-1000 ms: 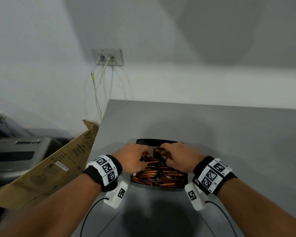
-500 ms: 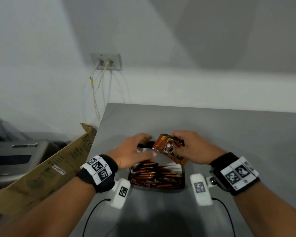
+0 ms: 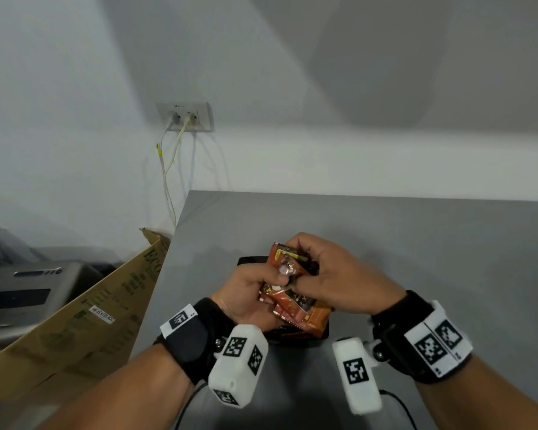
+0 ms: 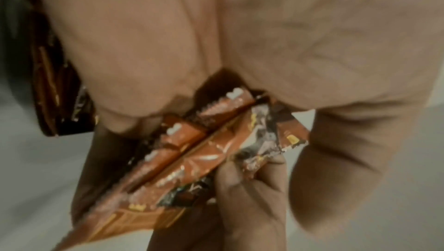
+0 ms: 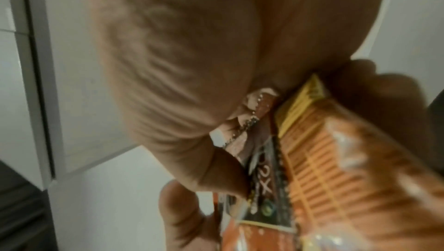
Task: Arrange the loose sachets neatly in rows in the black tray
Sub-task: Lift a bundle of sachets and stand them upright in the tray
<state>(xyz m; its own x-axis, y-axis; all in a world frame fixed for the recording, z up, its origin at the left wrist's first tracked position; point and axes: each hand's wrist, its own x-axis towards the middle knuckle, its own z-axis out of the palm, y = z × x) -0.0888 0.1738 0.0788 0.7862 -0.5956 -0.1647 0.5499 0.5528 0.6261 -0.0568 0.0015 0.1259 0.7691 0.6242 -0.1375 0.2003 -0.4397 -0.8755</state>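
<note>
Both hands hold a bundle of orange-brown sachets (image 3: 288, 285) lifted above the black tray (image 3: 251, 261), which is mostly hidden beneath them. My left hand (image 3: 249, 293) grips the bundle from the left and below, fingers curled round it. My right hand (image 3: 339, 277) grips it from the right and above. In the left wrist view the sachets (image 4: 192, 152) lie stacked side by side between the fingers. The right wrist view shows the stack (image 5: 324, 160) close up, pinched under the thumb. More sachets (image 3: 292, 332) show in the tray's near end.
The tray sits on a grey table (image 3: 385, 237) near its left edge. A tilted cardboard box (image 3: 75, 321) leans beside the table on the left, with a grey machine (image 3: 22, 290) behind it. A wall socket (image 3: 185, 117) with cables is at the back.
Both hands were down in the tray among the sachets. The right hand lifted a bundle out, and the left hand has now joined it, gripping the raised bundle.
</note>
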